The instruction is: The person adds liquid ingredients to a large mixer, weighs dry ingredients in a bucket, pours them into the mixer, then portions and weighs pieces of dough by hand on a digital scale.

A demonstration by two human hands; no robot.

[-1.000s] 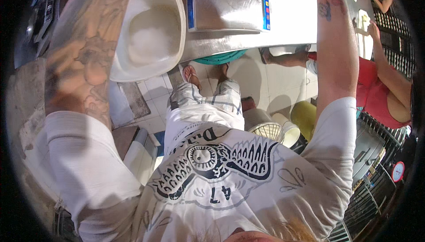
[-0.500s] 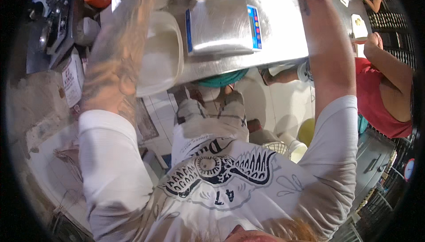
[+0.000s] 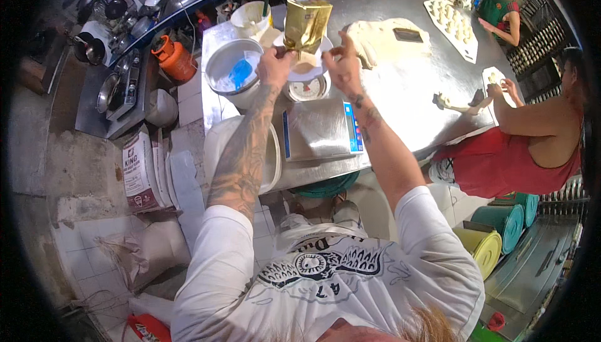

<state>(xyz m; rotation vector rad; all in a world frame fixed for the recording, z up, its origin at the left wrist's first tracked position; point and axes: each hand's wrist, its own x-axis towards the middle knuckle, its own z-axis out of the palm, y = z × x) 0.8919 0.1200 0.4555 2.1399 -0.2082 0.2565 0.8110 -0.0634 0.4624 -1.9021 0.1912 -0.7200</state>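
My left hand (image 3: 275,66) pinches the lower edge of a gold foil packet (image 3: 308,21), which tilts over a white bowl (image 3: 305,74). Some light brown contents show inside the bowl. It sits on a round-dial kitchen scale (image 3: 306,88). To the right of the bowl is my right hand (image 3: 344,66), its fingers apart and apparently holding nothing. Nearer to me lies a flat digital scale (image 3: 318,130) with a bare steel platform. A white bucket (image 3: 233,66) with a blue scoop (image 3: 240,74) inside stands left of my left hand.
A large slab of dough (image 3: 375,35) with a dark rectangular tool lies on the steel table (image 3: 400,104). At right, a person in red (image 3: 519,148) handles dough pieces; another in green stands farther back. A pale plastic tub (image 3: 271,160) is by the near-left edge.
The view has shifted to take in more of the table's far part. Both my hands, out of frame before, now show, with the gold packet at my left hand.
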